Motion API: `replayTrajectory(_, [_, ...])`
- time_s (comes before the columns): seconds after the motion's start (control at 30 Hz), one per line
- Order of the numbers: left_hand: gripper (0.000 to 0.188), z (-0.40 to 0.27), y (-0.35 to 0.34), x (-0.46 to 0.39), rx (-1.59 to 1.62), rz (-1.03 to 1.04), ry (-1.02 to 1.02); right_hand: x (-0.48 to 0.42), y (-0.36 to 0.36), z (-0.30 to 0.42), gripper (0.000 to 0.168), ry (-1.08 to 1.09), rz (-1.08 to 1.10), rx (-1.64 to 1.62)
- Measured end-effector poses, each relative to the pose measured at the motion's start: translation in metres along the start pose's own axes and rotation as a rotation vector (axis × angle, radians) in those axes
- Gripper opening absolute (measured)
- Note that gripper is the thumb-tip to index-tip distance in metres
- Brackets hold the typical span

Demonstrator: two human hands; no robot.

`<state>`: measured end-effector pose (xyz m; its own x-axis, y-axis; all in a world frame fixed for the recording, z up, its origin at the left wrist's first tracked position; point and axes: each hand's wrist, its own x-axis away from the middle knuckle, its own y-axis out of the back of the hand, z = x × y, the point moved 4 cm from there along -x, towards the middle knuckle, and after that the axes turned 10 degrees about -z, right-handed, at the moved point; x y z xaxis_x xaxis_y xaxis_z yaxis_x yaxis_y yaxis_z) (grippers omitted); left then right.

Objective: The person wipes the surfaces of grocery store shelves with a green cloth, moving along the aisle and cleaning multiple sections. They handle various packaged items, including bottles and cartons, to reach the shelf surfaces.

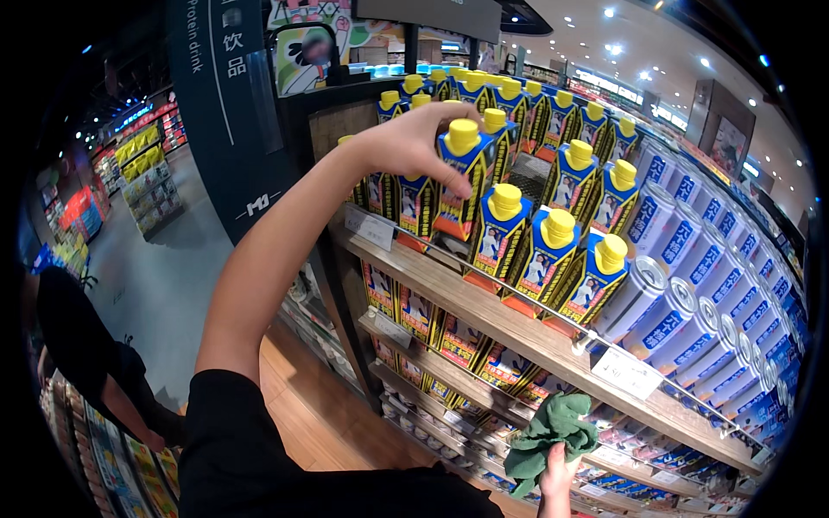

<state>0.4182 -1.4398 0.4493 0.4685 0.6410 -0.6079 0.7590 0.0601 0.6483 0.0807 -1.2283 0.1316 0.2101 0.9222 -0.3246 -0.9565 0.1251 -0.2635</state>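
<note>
My left hand (414, 144) reaches across to the top shelf and curls around a blue and black drink carton (461, 184) with a yellow screw cap. The thumb lies across its front, while the fingers arch behind the cap, their tips partly hidden. Similar yellow-capped cartons (537, 256) stand in rows on both sides and behind. A dark gap in the rows exposes the mesh shelf floor (526, 176). Lower right, my right hand (558, 467) grips a crumpled green cloth (554, 437) in front of the lower shelves.
White and blue drink cans (667, 317) fill the shelf's right side. A thin metal rail (518, 294) and price tags (627, 373) run along the wooden shelf edge (447, 278). A dark sign panel (223, 123) rises at left. Another person in dark clothing (90, 343) stands at far left.
</note>
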Motion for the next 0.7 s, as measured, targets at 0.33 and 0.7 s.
replayTrajectory(0.33, [0.069,0.004,-0.017,-0.005,-0.282,0.349,0.059,-0.004,-0.009,0.004,0.066,-0.069,0.000,0.011])
replayTrajectory(0.7, [0.045,-0.023,0.021,-0.045,-0.247,-0.133,-0.035,0.001,0.001,0.008,0.076,-0.076,-0.057,0.025])
